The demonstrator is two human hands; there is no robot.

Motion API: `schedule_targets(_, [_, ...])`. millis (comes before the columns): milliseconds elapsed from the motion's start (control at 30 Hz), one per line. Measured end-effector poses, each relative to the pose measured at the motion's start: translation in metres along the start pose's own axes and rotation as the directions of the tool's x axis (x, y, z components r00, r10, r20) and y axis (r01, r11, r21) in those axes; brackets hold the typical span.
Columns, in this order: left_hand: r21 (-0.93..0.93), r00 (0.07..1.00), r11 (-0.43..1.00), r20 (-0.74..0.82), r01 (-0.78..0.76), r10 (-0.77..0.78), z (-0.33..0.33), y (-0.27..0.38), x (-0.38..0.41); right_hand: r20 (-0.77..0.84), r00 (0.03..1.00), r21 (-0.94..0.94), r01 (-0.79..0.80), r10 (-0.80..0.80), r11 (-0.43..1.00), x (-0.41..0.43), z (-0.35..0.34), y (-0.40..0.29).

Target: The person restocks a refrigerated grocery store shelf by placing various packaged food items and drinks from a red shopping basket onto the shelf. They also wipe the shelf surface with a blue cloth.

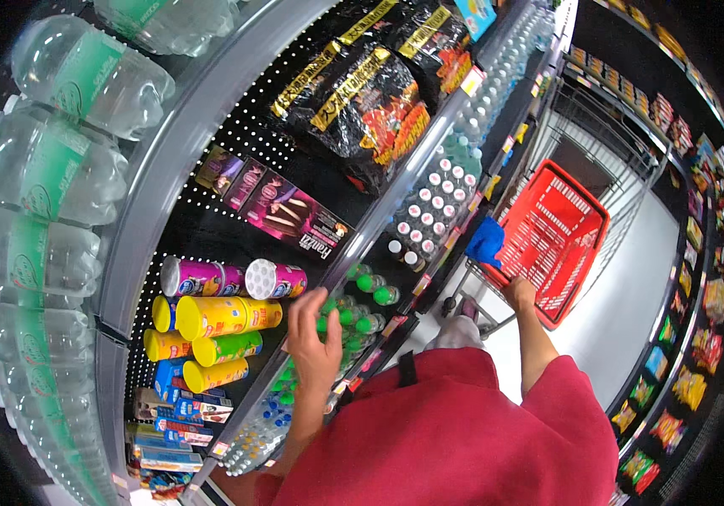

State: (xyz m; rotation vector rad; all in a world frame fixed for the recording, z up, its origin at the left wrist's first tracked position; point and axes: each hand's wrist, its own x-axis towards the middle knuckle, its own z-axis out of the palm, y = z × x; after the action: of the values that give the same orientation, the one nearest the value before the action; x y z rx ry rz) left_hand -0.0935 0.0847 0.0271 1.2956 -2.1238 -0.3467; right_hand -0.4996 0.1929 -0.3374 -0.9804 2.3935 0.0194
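My left hand [314, 345] is raised with its fingers apart beside the front edge of a shelf [337, 272], holding nothing. Nearest to it are a purple snack canister [289, 278], yellow snack canisters [226, 316] lying on their sides, and green-capped bottles [362, 322] on the level below. My right hand [519, 293] grips the near edge of a red plastic basket [555, 234]; whether it also holds the cart's handle is hidden. The basket rests on a metal shopping cart [643, 183], and its slotted inside shows. A blue cloth [487, 241] hangs over its left corner.
Large clear bottles with green labels [52, 158] line the upper shelf at left. Pink biscuit boxes [283, 209] and black snack bags [368, 101] sit farther along. White-capped bottles [438, 202] stand below. Packaged snacks [691, 386] fill the shelving across the white floor [628, 278].
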Motion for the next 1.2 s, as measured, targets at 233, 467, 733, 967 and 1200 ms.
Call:
schedule_targets(233, [0.360,0.970,0.932,-0.204,-0.048,0.129,-0.015,0.019,0.109,0.071,0.996,0.023,-0.051,0.050,0.998,0.016,-0.009,0.001])
schedule_targets(467, [0.549,0.982,0.826,-0.185,0.130,-0.032,-0.011,-0.003,0.142,0.186,0.982,0.056,-0.018,0.007,0.998,0.012,-0.021,-0.004])
schedule_targets(733, [0.472,0.971,0.874,-0.241,0.119,-0.003,-0.012,-0.005,0.147,0.107,0.969,0.190,0.202,-0.225,0.961,0.015,-0.006,0.021])
schedule_targets(967, [0.097,0.963,0.991,-0.262,0.088,-0.060,-0.020,0.005,0.131,-0.173,0.941,0.235,0.325,-0.290,0.916,-0.026,-0.057,0.018])
schedule_targets(1200, [-0.233,0.954,0.955,-0.191,0.186,-0.232,-0.019,0.004,0.111,-0.419,0.826,0.216,0.493,-0.376,0.843,-0.085,-0.137,-0.052])
